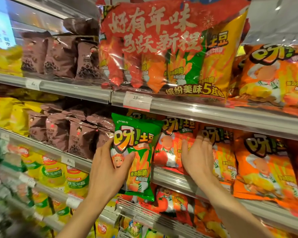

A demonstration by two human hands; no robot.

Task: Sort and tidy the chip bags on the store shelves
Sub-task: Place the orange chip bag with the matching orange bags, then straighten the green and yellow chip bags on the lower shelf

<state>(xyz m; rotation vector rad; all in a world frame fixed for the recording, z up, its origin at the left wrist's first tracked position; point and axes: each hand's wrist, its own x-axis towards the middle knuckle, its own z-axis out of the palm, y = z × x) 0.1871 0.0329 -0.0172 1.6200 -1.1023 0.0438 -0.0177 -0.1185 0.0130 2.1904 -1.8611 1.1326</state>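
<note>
My left hand [110, 162] grips a green chip bag [138, 148] by its left edge, thumb across the front, holding it upright in front of the middle shelf [179, 179]. My right hand [199, 158] lies with straight fingers against a red tomato-flavour chip bag [167, 152] standing on that shelf. Orange chip bags [258, 167] of the same brand fill the shelf to the right.
Brown snack bags [76, 136] stand left of the green bag, with yellow bags [12, 114] further left. Above, a large red multipack [162, 48] sits over a price tag [137, 99]. Lower shelves hold yellow-green bags [58, 174] and more red bags [174, 203].
</note>
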